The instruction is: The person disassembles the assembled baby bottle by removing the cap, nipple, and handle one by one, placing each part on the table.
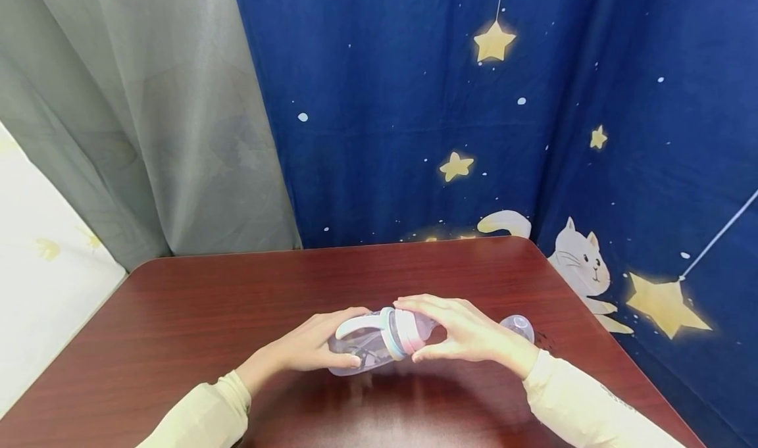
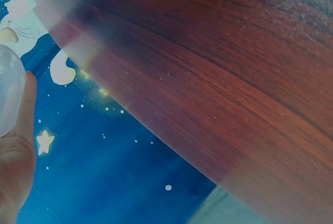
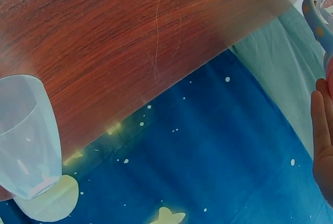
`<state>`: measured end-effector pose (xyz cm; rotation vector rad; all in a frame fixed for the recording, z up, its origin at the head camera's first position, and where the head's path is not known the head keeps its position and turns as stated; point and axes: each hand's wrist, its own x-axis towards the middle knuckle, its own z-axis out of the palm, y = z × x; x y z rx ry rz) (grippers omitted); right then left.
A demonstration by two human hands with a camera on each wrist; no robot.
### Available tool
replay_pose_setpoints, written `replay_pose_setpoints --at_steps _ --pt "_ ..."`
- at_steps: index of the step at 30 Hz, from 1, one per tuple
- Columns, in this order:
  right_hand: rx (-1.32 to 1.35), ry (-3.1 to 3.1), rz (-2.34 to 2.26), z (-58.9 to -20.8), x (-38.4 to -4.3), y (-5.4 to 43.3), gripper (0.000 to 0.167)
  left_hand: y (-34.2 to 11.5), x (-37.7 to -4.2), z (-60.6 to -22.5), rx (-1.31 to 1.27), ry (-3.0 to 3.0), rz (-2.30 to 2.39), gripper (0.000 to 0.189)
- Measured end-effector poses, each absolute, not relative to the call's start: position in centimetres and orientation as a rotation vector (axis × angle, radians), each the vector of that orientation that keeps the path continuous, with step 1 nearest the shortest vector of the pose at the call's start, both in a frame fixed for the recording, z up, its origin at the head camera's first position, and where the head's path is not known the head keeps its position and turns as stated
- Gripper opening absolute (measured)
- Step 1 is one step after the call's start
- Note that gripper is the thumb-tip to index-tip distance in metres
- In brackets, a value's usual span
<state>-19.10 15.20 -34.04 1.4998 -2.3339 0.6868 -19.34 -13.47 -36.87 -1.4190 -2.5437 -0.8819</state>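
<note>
Cream cloth sleeves (image 1: 583, 402) are stretching over a glossy reddish-brown wood-grain table (image 1: 237, 303). Between them, a clear plastic bottle (image 1: 376, 352) with a curved white handle (image 1: 353, 325) and pink collar (image 1: 408, 331) is leaning nearly onto its side. The left hand (image 1: 308, 345) is clasping its body; the right hand (image 1: 460, 327) is pinching its collar between thumb and fingers. Near the right sleeve, a transparent domed plastic cap (image 1: 519, 326) is resting on the table.

Right grip (image 3: 323, 151) at bottle (image 3: 316, 25), clear cap (image 3: 26, 133) apart

A glossy red-brown wooden table (image 1: 237, 297) bears a clear cap (image 1: 519, 326) toward its right.
</note>
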Motion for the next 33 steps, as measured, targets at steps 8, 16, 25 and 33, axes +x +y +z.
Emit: replay_pose_setpoints --at_steps 8,16,25,33 --pt "1.500 -2.276 0.687 -33.8 -19.2 15.6 0.070 -13.5 -19.3 -36.9 -1.400 -2.551 -0.881 0.061" --pt "1.444 -2.262 0.702 -33.1 -19.4 16.1 0.071 -13.5 -19.1 -36.8 -1.381 -2.544 -0.882 0.062" --pt "1.401 -2.232 0.732 -31.9 -19.3 16.4 0.073 -13.5 -19.0 -37.0 -1.368 -2.556 -0.911 0.062" --pt "1.366 -2.205 0.735 -31.1 -19.3 16.6 0.073 -13.6 -18.9 -36.9 -1.347 -2.559 -0.901 0.064"
